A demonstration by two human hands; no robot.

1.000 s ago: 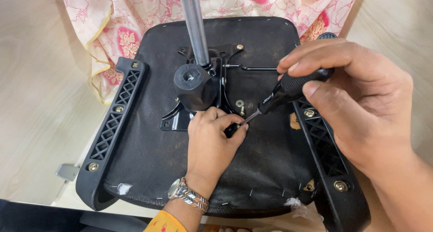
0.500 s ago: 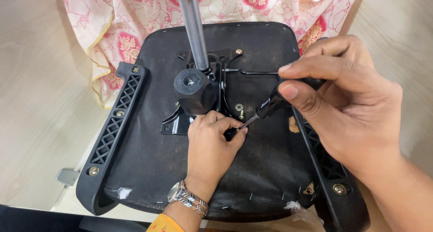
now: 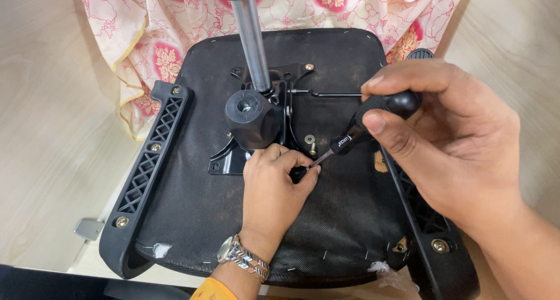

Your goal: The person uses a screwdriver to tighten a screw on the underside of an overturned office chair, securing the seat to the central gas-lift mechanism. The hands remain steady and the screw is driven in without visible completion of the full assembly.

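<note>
Barely shifted from half a second before: screwdriver point(image 3: 364, 128) kept at the same slant, tip kept at the same spot beside the left hand point(image 3: 274, 186), right hand point(image 3: 449, 142) turned slightly about the handle. Judged from that: a slow twist under way rather than a move to a new place.

Screwdriver held by its black handle in the right hand, thumb and fingers point(image 3: 382, 125) wrapped round the grip, thin shaft pointed down and leftward. Tip met just at the fingertips of the left hand, where something small and dark was pinched; whether a screw or a bolt head, impossible to tell, hidden by the fingers. Left hand curled closed, resting on the underside of the chair seat point(image 3: 192, 212), wristwatch point(image 3: 242, 258) at the wrist.

Just above the left hand, touching distance: black metal plate point(image 3: 224, 163) bolted to the seat, with a round black knob point(image 3: 251, 116) and a shiny metal post point(image 3: 251, 37) rising from it. Black armrest bracket point(image 3: 146, 171) along the left edge of the seat, another under the right hand. Patterned pink cloth point(image 3: 169, 37) beneath the far end, pale wooden bench point(image 3: 52, 131) around.
</note>
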